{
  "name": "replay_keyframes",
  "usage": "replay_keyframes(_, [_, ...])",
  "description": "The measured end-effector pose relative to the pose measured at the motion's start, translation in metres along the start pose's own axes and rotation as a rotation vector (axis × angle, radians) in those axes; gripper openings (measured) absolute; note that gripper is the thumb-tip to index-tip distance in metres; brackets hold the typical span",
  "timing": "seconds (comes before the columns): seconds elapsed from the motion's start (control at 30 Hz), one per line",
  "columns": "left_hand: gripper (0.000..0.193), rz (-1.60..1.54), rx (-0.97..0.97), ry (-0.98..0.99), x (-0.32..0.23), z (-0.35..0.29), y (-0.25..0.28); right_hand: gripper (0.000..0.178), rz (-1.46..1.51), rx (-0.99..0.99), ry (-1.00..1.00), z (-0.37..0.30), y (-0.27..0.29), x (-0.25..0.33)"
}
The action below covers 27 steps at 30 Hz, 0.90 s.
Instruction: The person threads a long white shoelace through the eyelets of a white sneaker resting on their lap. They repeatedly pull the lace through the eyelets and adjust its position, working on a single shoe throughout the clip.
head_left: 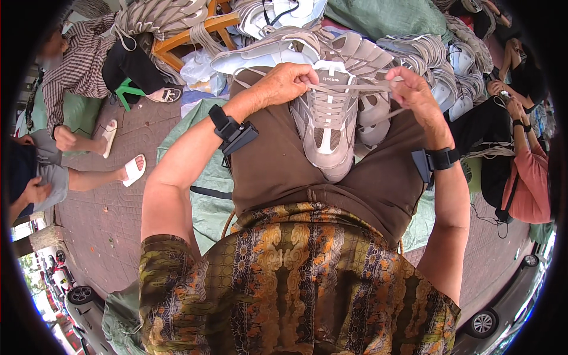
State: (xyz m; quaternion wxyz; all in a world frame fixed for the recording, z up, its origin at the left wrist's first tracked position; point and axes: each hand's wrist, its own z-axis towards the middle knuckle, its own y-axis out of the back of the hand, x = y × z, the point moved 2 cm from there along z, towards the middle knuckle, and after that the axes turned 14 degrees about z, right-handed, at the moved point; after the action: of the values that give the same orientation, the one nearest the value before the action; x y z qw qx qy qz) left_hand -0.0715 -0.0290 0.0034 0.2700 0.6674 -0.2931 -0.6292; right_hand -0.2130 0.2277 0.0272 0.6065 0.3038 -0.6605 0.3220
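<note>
Sneaker (pixel 326 139), beige and grey with a white-edged tongue, rests in the seated person's lap, toe pointing toward the body, its lace (pixel 368 87) threaded in crossing rows. The left hand (pixel 289 83) is closed in a pinch at the left side of the tongue, fingertips on the lace. On the other side, the right hand (pixel 411 94) has its fingers curled, thumb and forefinger nipping a lace strand that stretches across from the shoe. A second shoe (pixel 373 121) lies just to the right, partly hidden. Dark straps circle both wrists. Beneath are brown trousers (pixel 266 163); nearer the camera, a patterned shirt (pixel 296 284). Beyond the knees are heaped beige and white shoe pieces (pixel 417 50), a clear plastic bag (pixel 201 74) and an orange wooden frame (pixel 195 38). Other people sit on both sides over brick-coloured paving (pixel 100 219); parked cars show in the lower corners.
</note>
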Motion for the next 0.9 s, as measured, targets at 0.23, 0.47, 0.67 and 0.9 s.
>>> replay_keyframes(0.23, [0.019,-0.060,-0.020,0.024,0.008,-0.003,-0.007,0.013,-0.026,-0.122,-0.055,-0.011,0.027,0.024])
replay_keyframes(0.47, [0.015,-0.017,-0.028,-0.050,0.014,0.005,-0.010,0.009,-0.413,-0.197,0.004,-0.027,0.053,0.025])
replay_keyframes(0.67, [0.016,-0.146,-0.030,0.018,0.009,0.006,-0.009,0.016,-1.479,-0.657,0.092,-0.051,0.095,0.045])
replay_keyframes(0.9, [0.029,0.434,-0.262,-0.077,0.011,-0.001,-0.001,0.023,-1.157,-0.356,0.537,-0.049,0.043,0.017])
